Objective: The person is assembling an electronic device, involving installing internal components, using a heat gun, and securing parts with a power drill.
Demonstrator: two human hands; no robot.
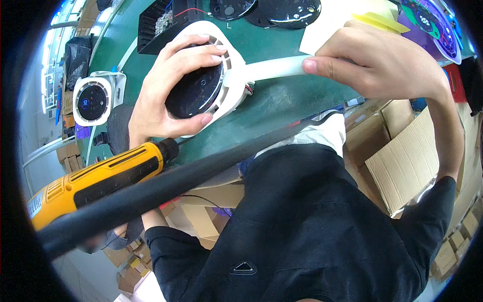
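My left hand [153, 95] is wrapped round a white rounded housing [234, 93] with a glossy black round panel [196, 93], holding it tilted over the green bench. Short wires [249, 88] stick out at the housing's right side. From that side a pale, translucent flat strip [279, 69] stretches to the right. Its far end is pinched between the thumb and fingers of my right hand [370, 60]. Whether the strip is stuck to the housing or part of it, I cannot tell.
A yellow and black power screwdriver [108, 178] and a dark bar [196, 181] cross the near left. A similar white unit [92, 102] with a lit display stands at far left. Black discs [289, 12], a black bin [148, 35] and a purple tray [445, 43] lie behind; cardboard [405, 156] is at right.
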